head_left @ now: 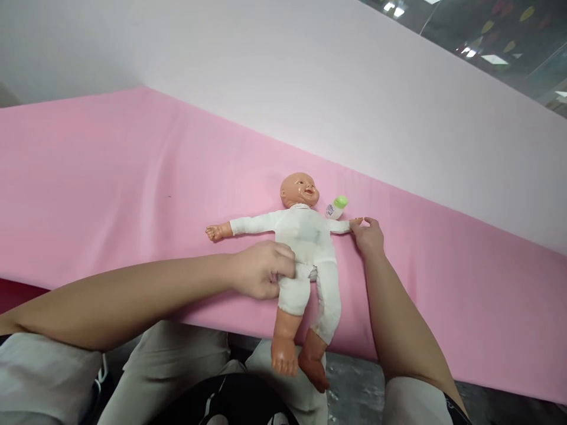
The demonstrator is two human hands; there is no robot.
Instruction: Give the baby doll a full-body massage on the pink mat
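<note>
A baby doll (303, 233) with a bare plastic head and a white cloth body lies on its back on the pink padded surface (106, 177), arms spread and feet hanging past the front edge. My left hand (264, 270) is closed at the doll's hip and upper thigh, its curled fingers against the white cloth; the fingertips are partly hidden. On the other side, my right hand (369, 237) grips the doll's small hand between thumb and fingers. Just above that arm, beside the doll's head, lies a small bottle (336, 207) with a green cap.
A white wall (274, 71) rises behind the pink surface, with dark glass (487, 41) at the upper right. My legs (172, 372) and a black rounded seat (221, 401) are below the front edge. Grey floor (354, 383) shows at the lower right.
</note>
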